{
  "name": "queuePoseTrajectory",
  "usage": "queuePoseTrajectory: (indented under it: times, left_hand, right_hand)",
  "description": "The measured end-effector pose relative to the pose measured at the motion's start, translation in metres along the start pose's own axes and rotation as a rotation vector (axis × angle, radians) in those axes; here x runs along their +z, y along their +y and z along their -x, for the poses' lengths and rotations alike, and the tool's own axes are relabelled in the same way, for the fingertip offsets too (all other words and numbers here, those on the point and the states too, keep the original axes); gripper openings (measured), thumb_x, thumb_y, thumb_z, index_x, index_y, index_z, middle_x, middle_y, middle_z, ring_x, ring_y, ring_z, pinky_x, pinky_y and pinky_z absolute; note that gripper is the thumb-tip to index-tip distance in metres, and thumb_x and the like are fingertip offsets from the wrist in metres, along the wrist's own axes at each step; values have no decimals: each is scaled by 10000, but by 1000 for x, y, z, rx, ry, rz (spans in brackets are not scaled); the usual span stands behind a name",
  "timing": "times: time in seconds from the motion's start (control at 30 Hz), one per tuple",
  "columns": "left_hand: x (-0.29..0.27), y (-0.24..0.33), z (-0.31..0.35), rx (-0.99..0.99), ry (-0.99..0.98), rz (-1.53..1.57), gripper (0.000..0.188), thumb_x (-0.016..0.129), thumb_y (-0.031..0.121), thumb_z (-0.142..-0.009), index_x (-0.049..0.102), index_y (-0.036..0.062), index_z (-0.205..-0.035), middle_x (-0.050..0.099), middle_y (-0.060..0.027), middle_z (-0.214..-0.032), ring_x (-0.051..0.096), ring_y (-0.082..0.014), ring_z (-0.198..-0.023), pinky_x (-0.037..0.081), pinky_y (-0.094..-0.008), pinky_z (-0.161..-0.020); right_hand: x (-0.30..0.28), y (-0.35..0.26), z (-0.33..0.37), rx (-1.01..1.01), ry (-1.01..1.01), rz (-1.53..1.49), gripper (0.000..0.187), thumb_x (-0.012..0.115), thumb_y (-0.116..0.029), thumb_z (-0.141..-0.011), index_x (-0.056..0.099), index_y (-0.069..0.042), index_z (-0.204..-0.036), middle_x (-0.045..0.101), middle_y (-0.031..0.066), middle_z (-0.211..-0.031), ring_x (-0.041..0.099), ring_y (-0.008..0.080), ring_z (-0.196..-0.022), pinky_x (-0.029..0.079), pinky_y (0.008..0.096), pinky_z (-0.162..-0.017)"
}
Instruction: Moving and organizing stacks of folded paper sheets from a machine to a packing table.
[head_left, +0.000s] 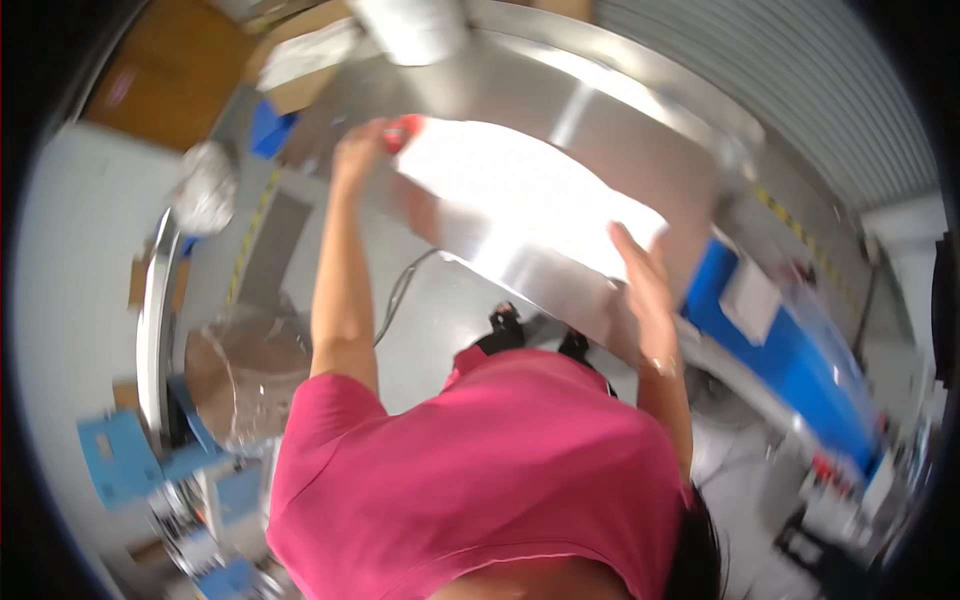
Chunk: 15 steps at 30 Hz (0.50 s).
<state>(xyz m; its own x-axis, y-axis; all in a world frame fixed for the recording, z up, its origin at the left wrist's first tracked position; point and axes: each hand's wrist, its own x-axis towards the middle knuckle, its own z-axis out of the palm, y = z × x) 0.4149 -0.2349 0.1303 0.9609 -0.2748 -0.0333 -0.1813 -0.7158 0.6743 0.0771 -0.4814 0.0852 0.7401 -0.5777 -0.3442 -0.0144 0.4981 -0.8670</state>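
Note:
A bright white sheet (520, 185), washed out by glare, stretches at a slant above the steel table (640, 150). At its far left corner my left hand (362, 152) is closed on a small red object (403, 132), too blurred to name. My right hand (647, 285) grips the sheet's near right end, thumb over the white surface, the other fingers partly hidden. Both arms are stretched forward and apart. Whether the sheet rests on the steel or hangs just over it, I cannot tell.
A white bucket-like container (415, 30) stands on the far side of the table. To the right runs a blue surface (790, 350) with a pale paper and clear plastic on it. A clear bag (245, 375) and light blue bins (120, 455) are at left. A dark cable (400, 290) hangs below the table.

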Motion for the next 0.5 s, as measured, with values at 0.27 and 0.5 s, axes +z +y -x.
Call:
queuePoseTrajectory:
  times: [0.27,0.5]
  left_hand:
    - [66,5,17,300,-318,204,611,641,410,-776,485,131,-1297,492,-182,-1270,514,-288,-1112,408,-355,-951]
    - [97,-7,14,508,-347,317,560,577,436,-856,506,50,-1254,557,-167,-1211,530,-261,-1108,417,-386,-937]
  right_hand:
    - [-28,-3,3,-121,21,291,603,651,-151,-833,364,47,-1325,478,144,-1269,519,249,-1091,408,362,-959]
    - [-86,16,20,-523,-49,1328,613,376,159,-690,574,-108,-1205,569,207,-1167,522,392,-1033,380,452,-937]
